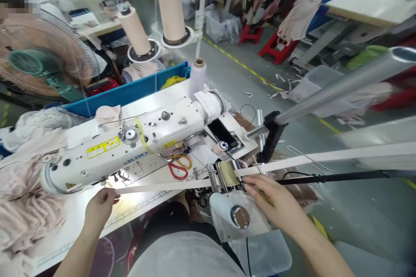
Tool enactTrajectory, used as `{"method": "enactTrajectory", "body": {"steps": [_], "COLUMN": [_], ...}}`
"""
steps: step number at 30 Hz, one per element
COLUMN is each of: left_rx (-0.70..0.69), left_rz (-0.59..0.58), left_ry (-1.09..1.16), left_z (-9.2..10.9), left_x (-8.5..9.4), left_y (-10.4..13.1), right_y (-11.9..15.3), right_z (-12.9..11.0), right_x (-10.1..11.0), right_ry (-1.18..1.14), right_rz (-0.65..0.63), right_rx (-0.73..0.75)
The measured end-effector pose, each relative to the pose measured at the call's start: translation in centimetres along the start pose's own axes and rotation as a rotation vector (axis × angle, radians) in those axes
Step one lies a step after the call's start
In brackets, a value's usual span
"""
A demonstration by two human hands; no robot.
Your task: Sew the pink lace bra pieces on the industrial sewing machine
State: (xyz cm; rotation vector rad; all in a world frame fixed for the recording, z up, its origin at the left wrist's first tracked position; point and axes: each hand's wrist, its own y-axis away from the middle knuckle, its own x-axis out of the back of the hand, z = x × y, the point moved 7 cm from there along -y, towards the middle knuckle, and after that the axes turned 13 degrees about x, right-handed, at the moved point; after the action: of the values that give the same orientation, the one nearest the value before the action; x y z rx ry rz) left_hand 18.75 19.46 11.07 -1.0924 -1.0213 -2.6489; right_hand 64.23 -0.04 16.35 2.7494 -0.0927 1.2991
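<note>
A long white elastic band runs from under the needle of the white sewing machine, through a small metal roller device, and on to the right. My left hand pinches the band just below the machine head. My right hand rests flat on the roller device's grey housing, fingertips touching the band beside the rollers.
Red and yellow scissors and a black phone lie on the table behind the band. Pale fabric is heaped at the left. Thread cones and a fan stand behind. A metal tube crosses the right side.
</note>
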Motion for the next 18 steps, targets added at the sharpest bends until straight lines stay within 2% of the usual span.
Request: {"method": "enactTrajectory", "body": {"steps": [4, 8, 11, 15, 18], "left_rx": [0.019, -0.012, -0.075, -0.164, -0.278], "left_rz": [0.063, 0.018, -0.042, -0.142, -0.208], "left_ry": [-0.018, -0.11, -0.234, -0.372, -0.36], "left_z": [-1.3, -1.0, -0.7, -1.3, -2.0], "left_x": [2.1, 2.0, 0.8, -0.9, -1.4], "left_y": [0.5, 0.2, -1.1, -4.1, -5.9], "right_y": [-1.2, -1.4, -0.6, 0.5, 1.0], "right_z": [-1.7, -1.5, -0.1, 1.1, 2.2], "right_x": [-1.4, -2.2, -2.0, -1.3, -1.3], "right_ry": [0.1, 0.181, 0.29, 0.542, 0.517], "right_rz": [-0.061, -0.039, 0.07, 0.313, 0.406], "right_rx": [0.15, 0.143, 0.106, 0.127, 0.068]}}
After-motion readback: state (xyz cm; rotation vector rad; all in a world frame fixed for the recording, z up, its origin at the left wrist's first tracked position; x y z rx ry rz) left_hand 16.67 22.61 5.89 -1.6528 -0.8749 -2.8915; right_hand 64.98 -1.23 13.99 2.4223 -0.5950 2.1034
